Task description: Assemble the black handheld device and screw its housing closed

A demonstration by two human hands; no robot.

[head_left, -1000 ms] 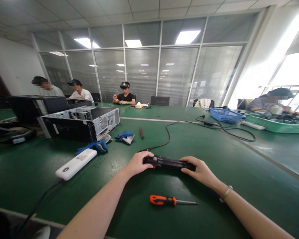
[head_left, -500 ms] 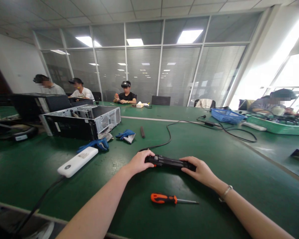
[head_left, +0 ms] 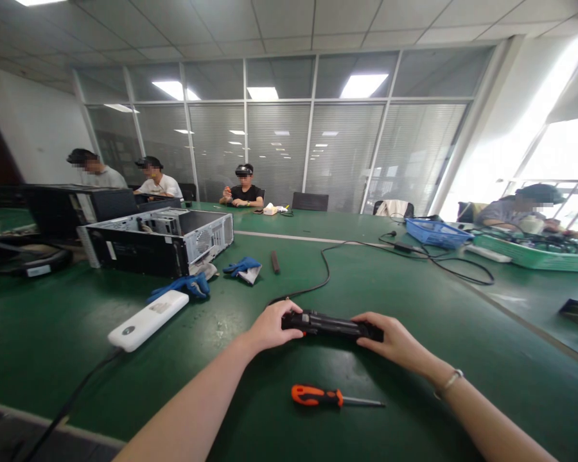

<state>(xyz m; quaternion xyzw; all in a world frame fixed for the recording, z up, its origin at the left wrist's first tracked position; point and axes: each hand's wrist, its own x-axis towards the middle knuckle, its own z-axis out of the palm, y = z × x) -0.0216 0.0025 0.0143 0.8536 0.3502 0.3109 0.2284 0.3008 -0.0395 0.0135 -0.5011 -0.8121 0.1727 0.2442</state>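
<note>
A long black bar-shaped device [head_left: 334, 324], with a small red spot near its left end, lies crosswise in front of me. My left hand [head_left: 274, 328] grips its left end between thumb and fingers. Around the right end, my right hand [head_left: 390, 337] is closed in the same way. A black cable [head_left: 326, 273] runs up to behind my left hand, where its end is hidden. Nearer to me, a screwdriver [head_left: 337, 398] with an orange and black handle rests on the green table [head_left: 250, 410], its shaft pointing right.
To the left are a white power strip [head_left: 149, 321], blue gloves [head_left: 243, 268] and an opened computer case [head_left: 139, 247]. A brown bar [head_left: 275, 262] lies ahead. A blue basket [head_left: 438, 236] and a green basket [head_left: 539, 255] stand at the right. Several people sit around the table.
The view has tilted slightly, so things sit a little lower in the picture. Both hands keep their hold on the black device, which has hardly moved on the table.
</note>
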